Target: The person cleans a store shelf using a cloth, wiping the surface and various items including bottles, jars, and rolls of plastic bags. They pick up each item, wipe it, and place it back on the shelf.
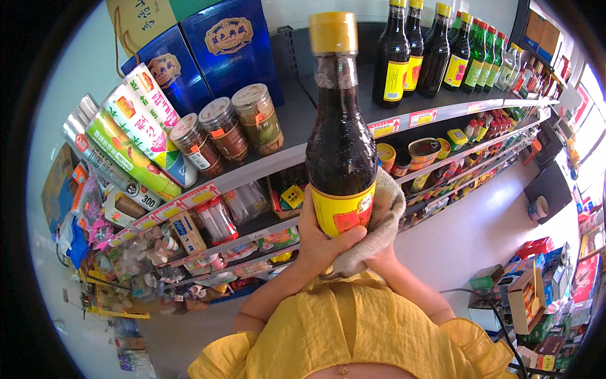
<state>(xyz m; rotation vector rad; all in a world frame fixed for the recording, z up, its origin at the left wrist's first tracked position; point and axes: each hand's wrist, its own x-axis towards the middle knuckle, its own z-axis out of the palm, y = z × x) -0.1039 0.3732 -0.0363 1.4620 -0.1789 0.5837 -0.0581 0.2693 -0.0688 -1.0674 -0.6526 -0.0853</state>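
Two hands [319, 241] [380, 258] hold one bottle [341, 145], one cloth [382, 228].

In mid-frame, a dark bottle [341, 142] with a yellow cap was held by the left hand [314, 237]. At its lower right, a greyish cloth [383, 230] was held by the partly covered right hand [382, 258]. Lidded jars [226, 134] were lined up at upper left, capped bottles [437, 57] at upper right.

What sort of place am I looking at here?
Probably a small grocery shop: capped bottles stand grouped on a shelf, lidded jars sit farther left, and labels line its front edge.
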